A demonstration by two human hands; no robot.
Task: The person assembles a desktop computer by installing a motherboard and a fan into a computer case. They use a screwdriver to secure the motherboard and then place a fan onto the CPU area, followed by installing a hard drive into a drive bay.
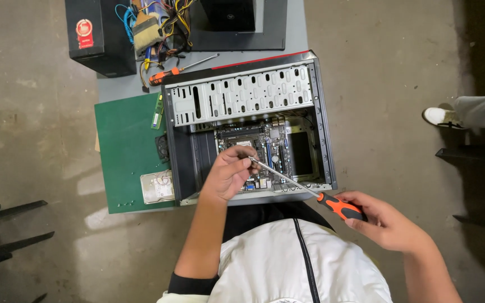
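Far left on the table point(113, 90): black box point(99, 33), tangle of cables point(152, 25), spare orange-handled screwdriver point(166, 73). Green mat point(124, 146) with a hard drive point(157, 187) at its near edge, touching the case's left wall. Open computer case point(251, 126), motherboard point(259, 148) exposed inside. Left hand point(228, 174) curled over the board, fingertips pinching the long screwdriver point(310, 193) at its tip. Right hand point(385, 221), near right, closed around the orange handle, off the case's near edge. Far right: another person's shoe point(442, 116) on the floor.
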